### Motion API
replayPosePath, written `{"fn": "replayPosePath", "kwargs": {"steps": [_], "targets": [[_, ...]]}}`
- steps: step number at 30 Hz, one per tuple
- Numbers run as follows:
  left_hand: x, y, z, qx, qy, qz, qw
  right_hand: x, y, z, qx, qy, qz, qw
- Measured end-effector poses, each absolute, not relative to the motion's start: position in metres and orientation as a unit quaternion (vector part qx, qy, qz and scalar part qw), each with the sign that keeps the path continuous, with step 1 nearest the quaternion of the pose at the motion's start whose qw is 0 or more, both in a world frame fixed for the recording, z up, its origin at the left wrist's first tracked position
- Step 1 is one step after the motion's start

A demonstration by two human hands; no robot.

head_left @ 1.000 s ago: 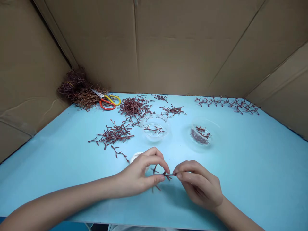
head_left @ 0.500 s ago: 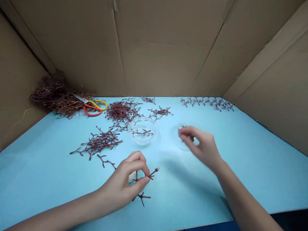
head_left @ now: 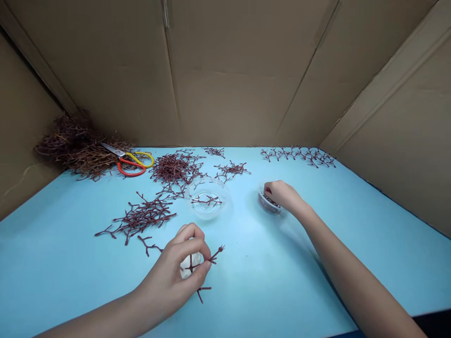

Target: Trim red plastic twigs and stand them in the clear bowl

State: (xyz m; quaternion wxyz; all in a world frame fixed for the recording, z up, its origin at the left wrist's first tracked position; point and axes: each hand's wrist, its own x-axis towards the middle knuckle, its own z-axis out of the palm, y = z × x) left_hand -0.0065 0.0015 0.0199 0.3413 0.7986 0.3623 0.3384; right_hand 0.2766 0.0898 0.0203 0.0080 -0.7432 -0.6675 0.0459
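Observation:
My left hand (head_left: pixel 183 263) pinches a reddish-brown branched twig (head_left: pixel 216 254) between thumb and forefinger, above the table. Behind the fingers shows part of a small whitish object (head_left: pixel 185 274), mostly hidden. More twig ends (head_left: pixel 203 289) stick out below the thumb. Over on the right, my right hand (head_left: pixel 282 192) reaches down into a clear round tub (head_left: pixel 269 206) that holds small dark brown pieces. Its fingers are bent together, and what they grip is hidden. Between the hands stands a clear plastic bowl (head_left: pixel 207 215) with a branched twig in it.
Loose twig piles (head_left: pixel 144 217) lie left of the bowl, with a denser heap (head_left: pixel 172 168) behind. Scissors (head_left: pixel 132 164) with red and yellow handles rest against a tangled brown bundle (head_left: pixel 88 155). A row of twigs (head_left: pixel 299 154) lies along the back cardboard wall (head_left: pixel 229 94).
My right hand has lowered into the tub at right, and the tub looks tilted now. My left hand still holds its twig in nearly the same place. The view has shifted slightly.

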Motion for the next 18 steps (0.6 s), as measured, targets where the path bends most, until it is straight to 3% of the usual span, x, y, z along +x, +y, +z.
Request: {"fn": "replayPosePath", "kwargs": {"steps": [5,10,13,15,18], "targets": [[-0.008,0.003,0.023,0.793,0.375,0.341,0.339,0.277,0.074,0.04,-0.722,-0.672,0.016,0.167],[-0.008,0.003,0.03,0.771,0.413,0.322,0.364,0.25,0.05,0.044,-0.645,-0.699,0.082,0.298],[-0.007,0.002,0.033,0.764,0.422,0.321,0.367,0.221,0.034,0.037,-0.582,-0.716,0.169,0.347],[-0.007,0.002,0.033,0.761,0.425,0.326,0.366,0.202,0.022,0.033,-0.507,-0.689,0.314,0.412],[-0.007,0.002,0.032,0.761,0.42,0.327,0.37,0.181,0.007,0.03,-0.443,-0.675,0.405,0.428]]}}
